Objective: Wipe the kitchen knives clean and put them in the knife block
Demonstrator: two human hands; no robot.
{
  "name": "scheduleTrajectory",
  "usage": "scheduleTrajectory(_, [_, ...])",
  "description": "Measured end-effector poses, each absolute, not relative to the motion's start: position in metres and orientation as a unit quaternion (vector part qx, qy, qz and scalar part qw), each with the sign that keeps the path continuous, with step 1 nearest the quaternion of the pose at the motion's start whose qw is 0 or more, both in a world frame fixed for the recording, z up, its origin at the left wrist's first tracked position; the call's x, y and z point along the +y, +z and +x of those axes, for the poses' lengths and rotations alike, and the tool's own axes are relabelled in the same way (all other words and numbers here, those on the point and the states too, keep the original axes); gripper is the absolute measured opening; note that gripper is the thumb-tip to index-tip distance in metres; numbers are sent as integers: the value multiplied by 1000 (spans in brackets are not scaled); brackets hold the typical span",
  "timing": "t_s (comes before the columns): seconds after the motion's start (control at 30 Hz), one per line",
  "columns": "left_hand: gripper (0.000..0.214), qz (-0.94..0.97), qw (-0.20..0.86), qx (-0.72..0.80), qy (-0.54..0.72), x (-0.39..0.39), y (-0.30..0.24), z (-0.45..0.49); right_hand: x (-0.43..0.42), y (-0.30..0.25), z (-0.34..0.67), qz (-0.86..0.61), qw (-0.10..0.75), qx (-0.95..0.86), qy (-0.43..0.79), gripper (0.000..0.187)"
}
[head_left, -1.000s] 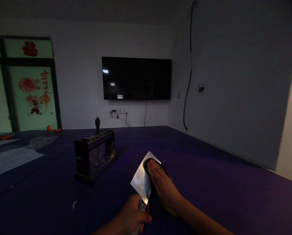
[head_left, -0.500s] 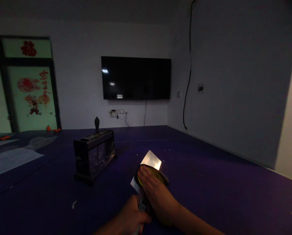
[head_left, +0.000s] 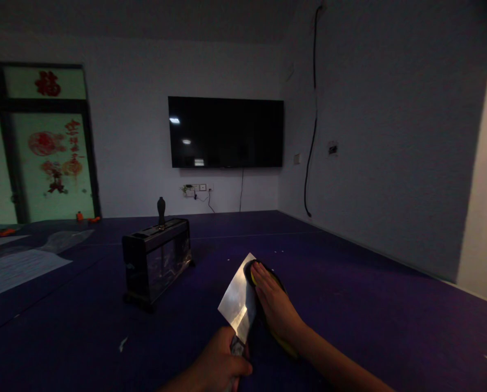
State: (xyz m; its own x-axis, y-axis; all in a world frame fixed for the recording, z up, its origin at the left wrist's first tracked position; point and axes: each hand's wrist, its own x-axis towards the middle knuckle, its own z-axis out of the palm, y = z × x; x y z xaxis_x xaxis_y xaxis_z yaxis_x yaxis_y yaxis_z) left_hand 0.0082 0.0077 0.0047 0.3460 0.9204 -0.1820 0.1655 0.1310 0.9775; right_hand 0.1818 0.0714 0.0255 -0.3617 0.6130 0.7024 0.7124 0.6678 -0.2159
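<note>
My left hand [head_left: 226, 359] is closed round the handle of a cleaver [head_left: 236, 296], whose broad, shiny blade points up and away from me. My right hand [head_left: 277, 306] holds a black and yellow cloth [head_left: 285, 344] under its fingers, pressed on the right edge of the blade near the far corner. Most of the blade's face shows bare. Left of the cleaver stands a black knife block [head_left: 157, 264] with clear sides, and one black handle [head_left: 161, 211] sticks up from its top.
The table has a dark purple-blue cover [head_left: 349, 305]. Printed paper [head_left: 23, 269], a clear plastic bag [head_left: 67, 239] and orange items [head_left: 86, 218] lie at the left. A white scrap [head_left: 123, 344] is near the front. A television [head_left: 227, 132] hangs on the far wall.
My right hand and the cloth have slid right across the blade, from its middle to its right edge, uncovering the blade's face. My left hand keeps its hold on the handle.
</note>
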Motion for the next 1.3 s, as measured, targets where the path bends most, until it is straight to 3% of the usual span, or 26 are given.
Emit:
scheduleTrajectory(0.23, [25,586,576,476,314,8,7,10,76,18,186,-392,404,-823,-70,48])
scheduleTrajectory(0.6, [25,587,558,500,306,9,2,8,42,36,162,-316,280,-900,-104,53])
scheduleTrajectory(0.87, [24,633,550,485,247,9,14,7,67,35,184,-362,393,-842,-71,45])
scheduleTrajectory(1.03, [22,621,558,476,276,6,15,7,86,22,197,-390,455,-799,-44,44])
scheduleTrajectory(1.3, [25,574,591,453,339,11,3,5,92,2,203,-404,458,-791,-18,46])
